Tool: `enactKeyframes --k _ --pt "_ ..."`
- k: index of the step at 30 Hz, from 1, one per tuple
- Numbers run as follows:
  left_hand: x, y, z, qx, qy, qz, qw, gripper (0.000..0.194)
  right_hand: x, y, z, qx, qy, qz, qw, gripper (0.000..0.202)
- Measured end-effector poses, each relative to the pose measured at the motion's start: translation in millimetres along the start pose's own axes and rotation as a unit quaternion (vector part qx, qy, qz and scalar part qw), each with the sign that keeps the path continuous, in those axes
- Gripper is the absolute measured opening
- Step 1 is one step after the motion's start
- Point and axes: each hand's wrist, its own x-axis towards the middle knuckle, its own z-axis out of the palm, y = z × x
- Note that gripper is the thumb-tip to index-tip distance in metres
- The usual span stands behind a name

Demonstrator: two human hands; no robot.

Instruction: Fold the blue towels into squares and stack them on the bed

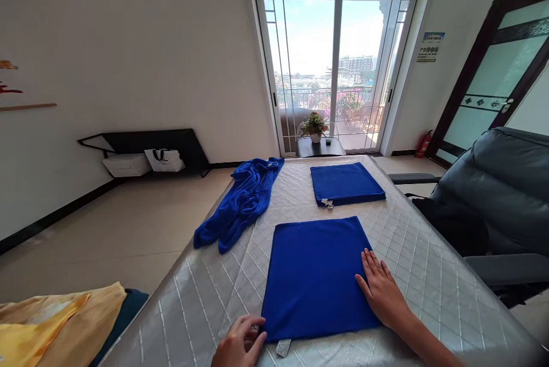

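Now we've got the blue cloth [317, 278] flat on the mattress [429, 292]; our right hand [383, 291] lies across its right edge, fingers outstretched, thumb spread; our left hand [240, 341] curls at the near-left corner, fingers slightly parted, whether pinching we can't tell.

quilted mattress [433, 281] — blue cloths [317, 278] atop

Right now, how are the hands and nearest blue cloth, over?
Left hand at near left corner. Right hand flat on right edge. Nearest cloth lying flat on mattress. Nothing else on top.
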Motion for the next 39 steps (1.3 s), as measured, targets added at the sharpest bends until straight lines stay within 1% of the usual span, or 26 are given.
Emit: enactKeyframes --k 2,3,4,5,7,9,11,13,14,16,17,19,22,26,28,30,32,34,37,39 --pt "6 11 2.5 0.071 0.032 0.032 0.996 0.027 -2 -3 -2 -0.001 0.001 0.004 1.0 0.078" --pt "11 21 6.5 0.1 0.044 0.058 0.992 0.028 -3 -3 -2 -0.001 0.002 0.004 1.0 0.079" --pt "15 34 13.0 0.123 0.044 0.091 0.987 0.029 -3 -4 -2 0.0 0.002 0.003 1.0 0.08" --pt "21 49 22.3 0.137 0.031 0.131 0.981 0.03 -3 -4 -2 0.0 0.002 0.002 1.0 0.08" --pt "34 83 48.6 0.158 -0.022 0.227 0.961 0.03 -3 -4 -1 0.001 0.004 0.001 1.0 0.08" --pt "47 112 82.2 0.188 -0.063 0.308 0.931 0.031 -2 -3 0 0.003 0.006 0.0 1.0 0.08" --pt "59 132 116.2 0.205 -0.09 0.373 0.9 0.04 -1 -2 1 0.004 0.005 -0.001 1.0 0.079" --pt "67 139 143.6 0.213 -0.102 0.413 0.879 0.05 -1 -2 1 0.004 0.001 -0.003 1.0 0.077" --pt "70 138 153.0 0.216 -0.102 0.424 0.874 0.053 -1 -2 1 0.004 -0.001 -0.003 1.0 0.075" --pt "72 130 161.8 0.228 -0.094 0.428 0.87 0.057 -1 -2 -1 0.003 -0.005 -0.004 1.0 0.074" --pt "73 124 161.3 0.238 -0.088 0.424 0.87 0.058 -1 -3 -2 0.002 -0.006 -0.003 1.0 0.074" --pt "73 108 152.1 0.264 -0.08 0.407 0.87 0.061 -2 -4 -3 -0.001 -0.007 0.001 1.0 0.076" --pt "73 75 126.2 0.312 -0.068 0.359 0.877 0.064 -3 -6 -4 -0.009 -0.005 0.008 1.0 0.076" --pt "66 24 91.7 0.359 -0.02 0.257 0.897 0.069 -4 -4 -2 -0.022 -0.014 0.008 1.0 0.078" --pt "58 3 81.0 0.368 0.005 0.22 0.903 0.071 -1 -5 -3 -0.037 -0.025 0.01 0.999 0.078" --pt "50 -8 75.1 0.367 0.018 0.202 0.908 0.071 9 -7 -9 -0.05 -0.027 0.007 0.998 0.077" --pt "44 -11 71.4 0.364 0.012 0.191 0.911 0.072 25 -10 -17 -0.057 -0.013 -0.007 0.998 0.076" --pt "42 -6 66.4 0.366 -0.011 0.179 0.913 0.075 45 -13 -24 -0.062 0.0 -0.019 0.998 0.075" --pt "50 9 54.2 0.38 -0.042 0.144 0.913 0.084 74 -11 -24 -0.063 0.0 -0.014 0.998 0.073" --pt "62 25 48.2 0.398 -0.032 0.12 0.909 0.088 87 -5 -17 -0.054 -0.004 -0.003 0.999 0.073"
